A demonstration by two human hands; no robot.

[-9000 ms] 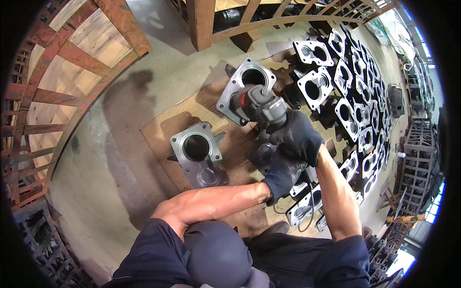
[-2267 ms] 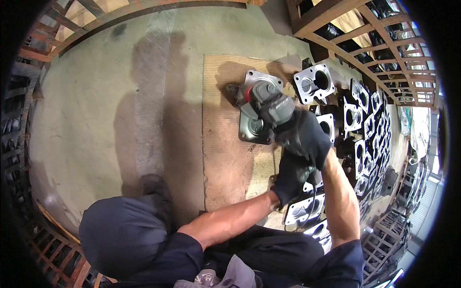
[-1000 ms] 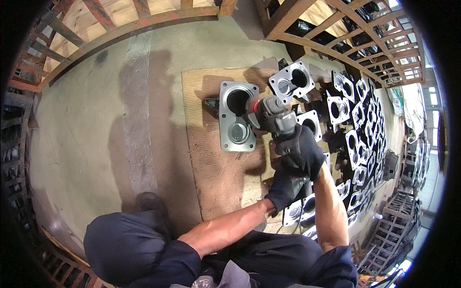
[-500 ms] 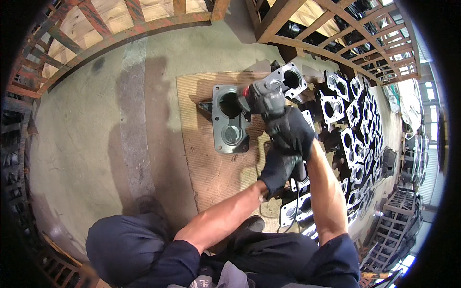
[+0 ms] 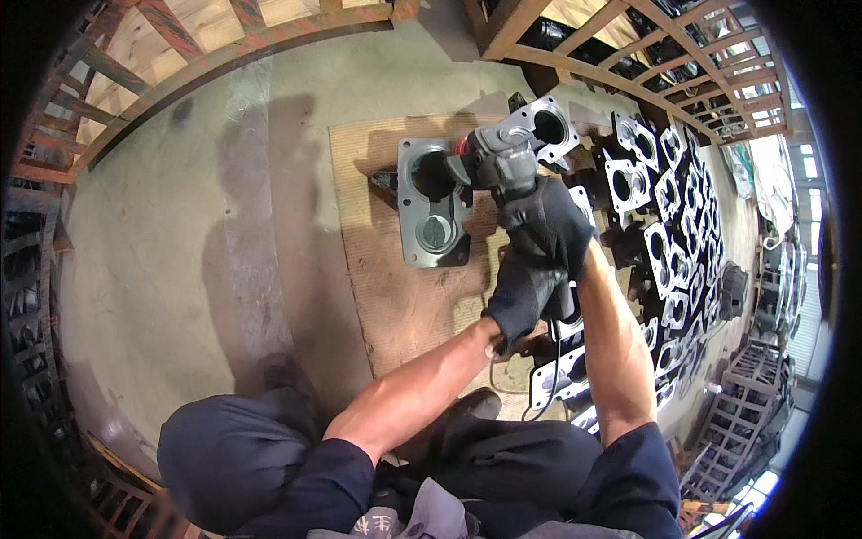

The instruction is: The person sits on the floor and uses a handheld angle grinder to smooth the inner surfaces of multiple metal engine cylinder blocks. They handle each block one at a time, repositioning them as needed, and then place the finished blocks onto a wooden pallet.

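Both my gloved hands grip a dark angle grinder (image 5: 510,163) whose head points up and left. My right hand (image 5: 549,226) is closed round its body, just behind the head. Lower down, my left hand (image 5: 523,295) is closed round the rear part, where a cord hangs. The grinder's front end is at the right rim of the large hole in a grey metal casting (image 5: 415,205); whether it touches is hard to tell. That casting is a flanged plate with a large opening and a smaller round recess, lying on a ribbed cardboard sheet (image 5: 377,301).
Another casting (image 5: 555,135) stands just beyond the grinder. Rows of similar castings (image 5: 660,256) cover the floor on the right. Rusty slatted crates (image 5: 620,81) stand at the far right, and another crate (image 5: 251,54) at the far left. The cord (image 5: 549,395) trails near my legs.
The view has shifted slightly, so the castings sit higher in the picture. The grinder has moved a little to the right relative to the casting's hole. Both hands keep their grip.
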